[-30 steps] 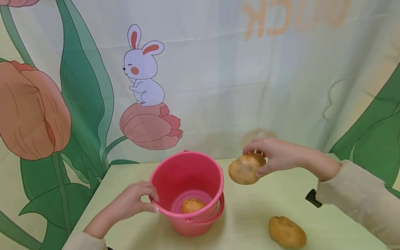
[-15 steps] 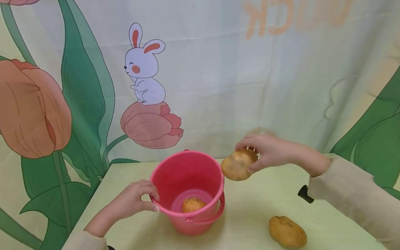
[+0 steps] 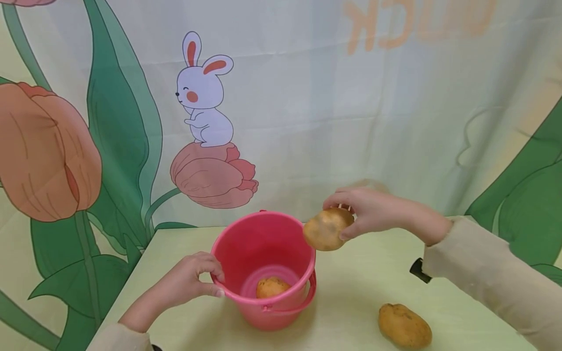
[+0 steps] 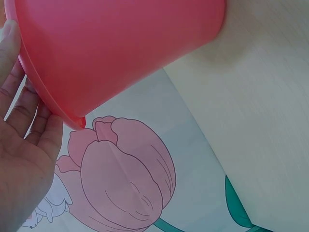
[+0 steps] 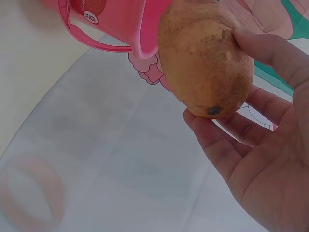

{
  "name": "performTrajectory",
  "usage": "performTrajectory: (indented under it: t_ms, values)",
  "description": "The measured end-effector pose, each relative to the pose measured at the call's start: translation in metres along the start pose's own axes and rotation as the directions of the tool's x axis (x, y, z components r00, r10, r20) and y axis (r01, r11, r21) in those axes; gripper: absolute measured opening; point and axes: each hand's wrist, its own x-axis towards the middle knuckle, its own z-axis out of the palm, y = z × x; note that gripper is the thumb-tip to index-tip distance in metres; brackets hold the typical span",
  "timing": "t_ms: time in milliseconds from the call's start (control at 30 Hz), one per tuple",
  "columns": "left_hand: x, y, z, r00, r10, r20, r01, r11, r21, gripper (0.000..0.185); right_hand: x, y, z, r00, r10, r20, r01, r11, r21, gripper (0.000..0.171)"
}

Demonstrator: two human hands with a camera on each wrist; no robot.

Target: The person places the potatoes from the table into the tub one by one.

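- A printed fabric backdrop with a white rabbit, pink tulips and green leaves (image 3: 281, 122) is hanging behind everything
- A pale yellow-green wooden table (image 3: 360, 297) is carrying the other things
- A round pink plastic bucket with a hinged handle (image 3: 263, 248) is standing upright on the table, with a small yellow-brown potato (image 3: 272, 286) lying on its bottom
- The left hand (image 3: 189, 280) is gripping the bucket's near-left rim, thumb and curled fingers pinching the edge
- The right hand (image 3: 373, 209) is holding a large brown-speckled oval potato (image 3: 327, 229) between thumb and fingertips, in the air, just at the bucket's right rim and above table level
- A third yellow-brown oval potato (image 3: 405, 325) is lying on the table, near the front right and well apart from the bucket
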Motion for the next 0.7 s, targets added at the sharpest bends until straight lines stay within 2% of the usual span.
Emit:
performTrajectory:
  t_ms: [300,700]
  values:
    - [0.0,-0.001,0.001,1.0,-0.012,0.0,0.012,1.0,-0.003,0.018,0.009,0.003,0.005,1.0,0.001,0.011,-0.001,0.998,0.063,0.041]
    - [0.002,0.0,0.001,1.0,-0.004,-0.007,0.004,1.0,0.011,0.022,0.018,0.004,0.005,0.999,0.014,0.029,-0.017,0.996,0.085,0.043]
